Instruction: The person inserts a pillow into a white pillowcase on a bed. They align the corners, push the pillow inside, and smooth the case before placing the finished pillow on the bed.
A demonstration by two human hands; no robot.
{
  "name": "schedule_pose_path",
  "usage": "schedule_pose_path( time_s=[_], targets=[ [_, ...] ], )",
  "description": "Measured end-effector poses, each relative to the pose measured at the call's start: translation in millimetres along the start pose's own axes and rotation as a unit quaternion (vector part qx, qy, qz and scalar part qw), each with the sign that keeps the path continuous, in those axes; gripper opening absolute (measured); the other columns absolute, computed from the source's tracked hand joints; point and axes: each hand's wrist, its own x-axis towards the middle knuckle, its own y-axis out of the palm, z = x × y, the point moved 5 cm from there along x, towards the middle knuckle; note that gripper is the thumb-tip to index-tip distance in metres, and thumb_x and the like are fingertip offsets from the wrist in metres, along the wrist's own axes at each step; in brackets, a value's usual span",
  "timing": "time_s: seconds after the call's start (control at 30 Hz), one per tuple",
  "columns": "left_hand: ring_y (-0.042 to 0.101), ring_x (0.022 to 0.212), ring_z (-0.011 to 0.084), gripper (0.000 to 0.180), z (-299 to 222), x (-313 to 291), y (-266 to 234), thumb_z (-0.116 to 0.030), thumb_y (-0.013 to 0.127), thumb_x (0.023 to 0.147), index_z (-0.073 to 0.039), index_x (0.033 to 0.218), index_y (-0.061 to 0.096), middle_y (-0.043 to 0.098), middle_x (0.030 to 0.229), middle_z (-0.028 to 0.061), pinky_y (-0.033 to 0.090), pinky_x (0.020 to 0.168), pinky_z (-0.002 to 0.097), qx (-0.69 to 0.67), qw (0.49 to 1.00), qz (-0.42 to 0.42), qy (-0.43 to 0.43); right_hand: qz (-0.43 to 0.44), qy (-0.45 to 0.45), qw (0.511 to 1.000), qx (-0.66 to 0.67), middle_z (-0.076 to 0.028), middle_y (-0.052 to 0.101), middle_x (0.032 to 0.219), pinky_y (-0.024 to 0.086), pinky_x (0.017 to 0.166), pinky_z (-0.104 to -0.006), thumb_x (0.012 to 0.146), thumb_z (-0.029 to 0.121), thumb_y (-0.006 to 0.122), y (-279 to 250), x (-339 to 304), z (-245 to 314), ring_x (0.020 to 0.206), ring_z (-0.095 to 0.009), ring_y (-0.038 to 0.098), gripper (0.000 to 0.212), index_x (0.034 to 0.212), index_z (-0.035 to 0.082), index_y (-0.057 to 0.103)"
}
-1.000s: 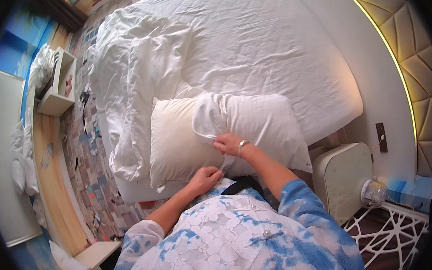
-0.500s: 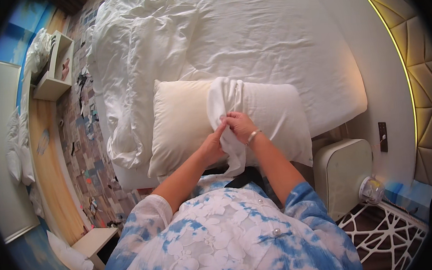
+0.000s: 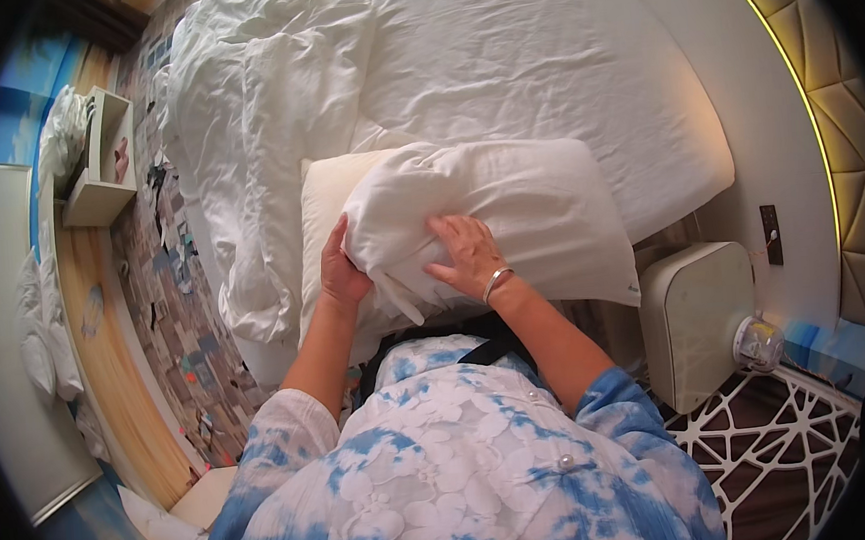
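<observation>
White pillowcase (image 3: 538,197) covers most of the cream pillow (image 3: 321,199), left end bare, left hand (image 3: 344,264) half-curled at the hem, its hold unclear, right hand (image 3: 467,256) loosely spread, clutching nothing!

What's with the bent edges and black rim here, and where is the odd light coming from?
In the head view, straight edges bow toward the dark rim, fisheye-style; in the same head view, a yellow light strip glows beside the padded wall panel, and folds in the white pillowcase stay readable.
</observation>
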Motion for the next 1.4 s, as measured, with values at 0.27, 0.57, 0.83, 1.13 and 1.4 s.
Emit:
schedule_pose_path(
  time_s=[0.27,0.57,0.83,1.13,1.4],
  targets=[
    [0.053,0.117,0.0298,0.049,-13,14,-83,-0.036,0.035,0.097,0.002,0.123,0.053,0.057,0.125,0.0161,0.038,0.104,0.0444,-0.041,0.993,-0.107,0.025,0.036,-0.001,0.999,-0.04,-0.009,0.057,0.113,0.038,0.1,-0.0395,0.076,0.015,0.068,31,-19,-5,0.11,-0.027,0.051,0.035,0.11,0.01,0.061],
    [0.055,0.083,0.0089,0.02,52,-40,-2,-0.015,0.058,0.091,0.001,0.102,0.061,0.063,0.092,0.0024,0.047,0.073,0.0265,0.622,0.769,0.112,0.098,0.021,-0.208,0.978,0.03,-0.013,0.063,0.095,0.046,0.086,-0.0388,0.085,0.021,0.061,8,42,69,0.09,-0.029,0.061,0.02,0.095,0.004,0.063],
    [0.064,0.09,0.0182,0.041,41,-36,-56,-0.033,0.046,0.099,0.003,0.112,0.062,0.066,0.106,0.0108,0.05,0.085,0.0326,0.123,0.98,-0.028,-0.155,0.117,0.048,0.985,-0.115,-0.011,0.058,0.103,0.051,0.076,-0.042,0.086,0.014,0.056,31,36,-18,0.09,-0.034,0.061,0.015,0.099,0.009,0.061],
    [0.065,0.081,0.0149,0.024,43,-33,-47,-0.015,0.062,0.088,0.0,0.108,0.063,0.067,0.096,0.0072,0.053,0.075,0.03,0.307,0.948,-0.03,-0.077,0.054,0.014,0.993,-0.103,-0.013,0.058,0.094,0.05,0.072,-0.0429,0.083,0.005,0.056,20,40,-34,0.085,-0.036,0.059,0.013,0.097,0.005,0.057],
    [0.063,0.097,0.0215,0.034,9,-25,-60,-0.025,0.052,0.093,-0.001,0.117,0.057,0.065,0.107,0.0097,0.05,0.087,0.0372,0.016,1.0,-0.005,-0.019,-0.075,-0.071,0.99,0.1,-0.015,0.057,0.092,0.048,0.074,-0.0388,0.082,0.004,0.06,11,75,54,0.086,-0.034,0.058,0.012,0.093,0.002,0.055]
  ],
)
